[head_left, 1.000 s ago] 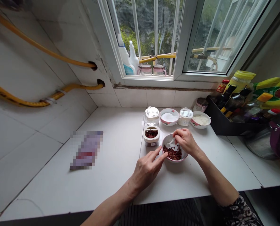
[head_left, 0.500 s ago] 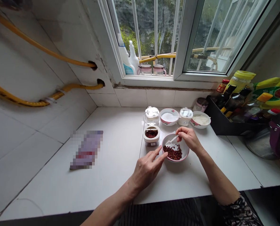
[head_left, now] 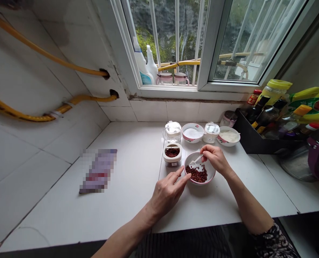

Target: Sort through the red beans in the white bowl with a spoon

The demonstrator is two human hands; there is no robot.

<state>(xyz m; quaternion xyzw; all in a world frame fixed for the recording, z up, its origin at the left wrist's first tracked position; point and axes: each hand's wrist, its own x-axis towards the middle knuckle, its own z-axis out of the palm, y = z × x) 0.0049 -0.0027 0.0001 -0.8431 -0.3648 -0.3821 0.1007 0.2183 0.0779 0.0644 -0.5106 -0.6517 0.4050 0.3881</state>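
Note:
A white bowl with a pink rim (head_left: 212,175) holds a heap of dark red-brown peppercorns (head_left: 197,175). My right hand (head_left: 213,157) pinches the handle of a small white spoon (head_left: 193,163), its scoop low inside the bowl beside the peppercorns. At the bowl's left edge, my left hand (head_left: 168,190) has its fingertips on the rim, holding it. Just behind that hand stands an open seasoning jar (head_left: 172,162) with more dark red peppercorns in it and a light bar or handle across its mouth.
Behind are a lidded jar (head_left: 172,129), a bowl of white granules (head_left: 193,138), another lidded jar (head_left: 211,133) and a bowl of pale contents (head_left: 229,141). A black bottle box (head_left: 256,143) and steel pot (head_left: 293,166) stand right. A blurred purple packet (head_left: 98,172) lies left.
The spoon's scoop has shifted very slightly within the bowl. Both hands stay where they were, and the bowl and jars have not moved.

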